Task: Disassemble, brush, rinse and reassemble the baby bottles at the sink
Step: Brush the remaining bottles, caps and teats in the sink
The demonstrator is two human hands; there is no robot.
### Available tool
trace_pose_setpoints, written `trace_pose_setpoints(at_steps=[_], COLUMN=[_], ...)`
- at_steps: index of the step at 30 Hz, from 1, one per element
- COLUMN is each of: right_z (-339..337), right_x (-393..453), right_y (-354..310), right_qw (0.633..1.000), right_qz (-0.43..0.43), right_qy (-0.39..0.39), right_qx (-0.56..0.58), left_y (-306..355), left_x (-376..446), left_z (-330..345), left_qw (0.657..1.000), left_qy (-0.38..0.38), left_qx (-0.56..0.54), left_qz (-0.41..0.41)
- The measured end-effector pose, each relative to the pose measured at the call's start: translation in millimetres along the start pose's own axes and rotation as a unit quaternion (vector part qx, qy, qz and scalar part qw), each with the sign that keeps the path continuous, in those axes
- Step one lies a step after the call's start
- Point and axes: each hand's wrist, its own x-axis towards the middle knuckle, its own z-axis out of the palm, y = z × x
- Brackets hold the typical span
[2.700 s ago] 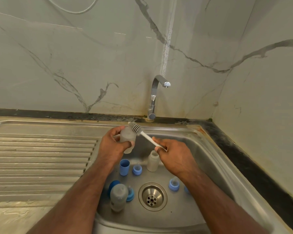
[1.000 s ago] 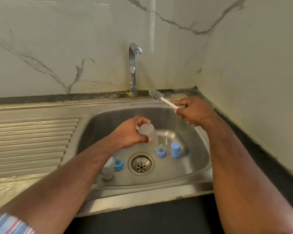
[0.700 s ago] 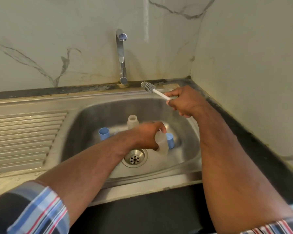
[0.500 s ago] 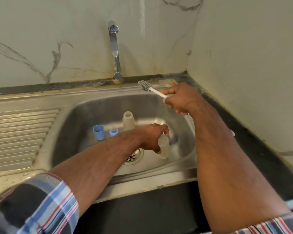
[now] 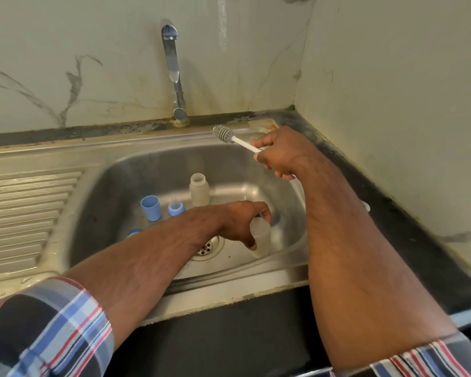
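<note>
Nearest the camera, two plaid sleeves [image 5: 46, 330] frame the bare forearms reaching over the dark worktop [image 5: 229, 338] edge into the stainless sink [image 5: 256, 278]. The left hand [image 5: 239, 223] reaches low into the basin, right of the drain [image 5: 208, 244]; its fingers [image 5: 264, 212] curl round a cloudy bottle body [image 5: 261, 238], held with its round end up and its lower end at or just above the sink floor, I cannot tell which. Behind the left forearm, part of a blue piece [image 5: 134, 232] peeks out. Farther back stand a blue cap [image 5: 150, 208], a blue collar with its teat [image 5: 176, 207] and a second open bottle body [image 5: 199, 189], upright in a row. Higher, over the basin's right rear, the right hand [image 5: 280, 153] grips the white handle of a bottle brush [image 5: 229, 136], its grey bristle head pointing left toward the tap [image 5: 174, 72]. The ribbed drainboard [image 5: 25, 208] lies to the left, beneath the marbled wall [image 5: 93, 63].
</note>
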Motion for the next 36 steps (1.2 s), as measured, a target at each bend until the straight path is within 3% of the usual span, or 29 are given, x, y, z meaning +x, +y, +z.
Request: trace_pose_setpoints(at_steps=[8, 11, 15, 21, 31, 36], right_z=[2, 3, 2, 4, 8, 9], right_x=[0, -1, -2, -2, 0, 3], right_y=[0, -1, -1, -5, -5, -6], right_qw=[1.0, 1.0, 1.0, 0.999, 0.999, 0.999], right_qz=[0.003, 0.003, -0.005, -0.013, -0.014, -0.025], right_qy=[-0.009, -0.006, 0.007, -0.002, -0.016, -0.016], right_qx=[-0.002, -0.003, -0.013, -0.034, -0.029, -0.042], left_y=[-2, 2, -1, 5, 11, 6], left_x=[-4, -7, 3, 33, 64, 66], left_z=[-6, -16, -28, -21, -10, -12], left_qw=[0.997, 0.989, 0.992, 0.99, 0.993, 0.991], left_qy=[-0.018, 0.012, 0.096, 0.085, 0.051, 0.088], left_qx=[-0.073, -0.143, -0.045, 0.068, 0.058, 0.029], left_qz=[-0.015, -0.028, -0.061, -0.086, -0.088, -0.095])
